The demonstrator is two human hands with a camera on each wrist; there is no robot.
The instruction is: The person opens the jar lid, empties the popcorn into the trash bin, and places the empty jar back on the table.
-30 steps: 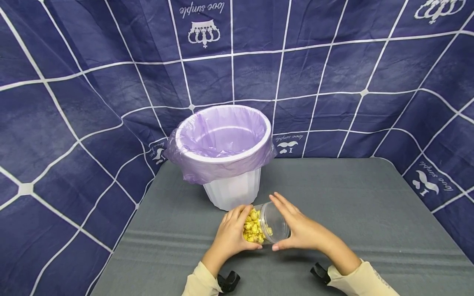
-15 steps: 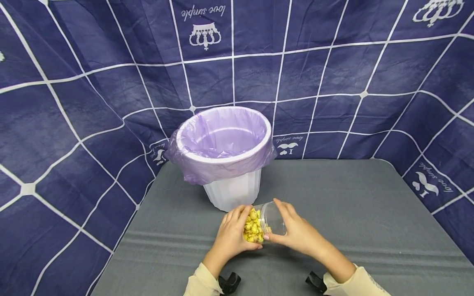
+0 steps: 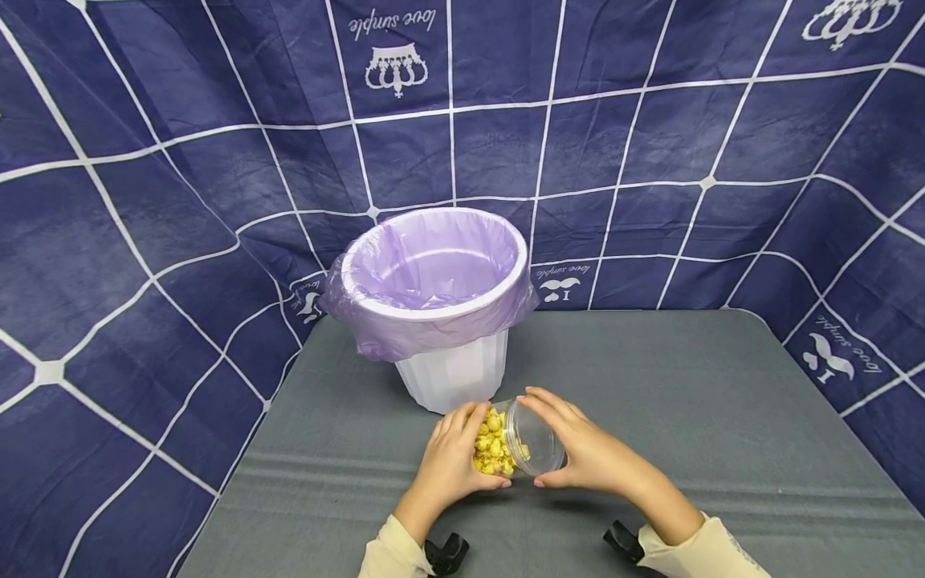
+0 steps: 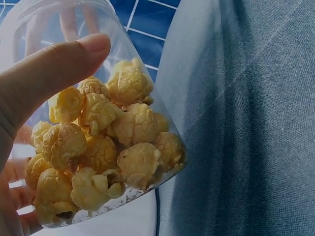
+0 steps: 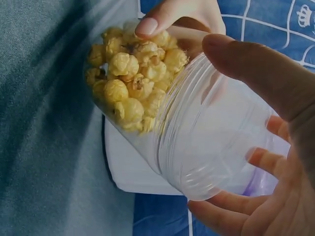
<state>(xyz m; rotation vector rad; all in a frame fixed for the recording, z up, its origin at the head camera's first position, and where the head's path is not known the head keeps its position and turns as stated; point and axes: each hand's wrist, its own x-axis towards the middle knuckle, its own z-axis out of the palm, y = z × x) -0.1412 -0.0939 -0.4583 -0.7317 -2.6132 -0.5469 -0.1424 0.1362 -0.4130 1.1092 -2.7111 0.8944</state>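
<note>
A clear plastic jar (image 5: pixel 140 145) lies tilted on its side, with yellow popcorn (image 3: pixel 492 445) in its base end. My left hand (image 3: pixel 451 453) grips the jar around that end, the thumb (image 4: pixel 59 64) across its side in the left wrist view. Over the mouth at the right is a clear round lid (image 3: pixel 543 440). My right hand (image 3: pixel 588 451) holds the lid by its edge, fingers on the far side and thumb on the near side. In the right wrist view its thumb (image 5: pixel 256 64) reaches the lid's rim. The palms hide parts of jar and lid.
Beyond the hands stands a white bin (image 3: pixel 455 369) lined with a thin purple bag (image 3: pixel 405 333). Grey cloth (image 3: pixel 686 401) covers the table. A blue curtain (image 3: pixel 578 144) with white lines surrounds the back and sides.
My right hand closed its fingers and thumb further in over the lid, then shifted back out to its edge. My left hand and the jar stayed nearly still.
</note>
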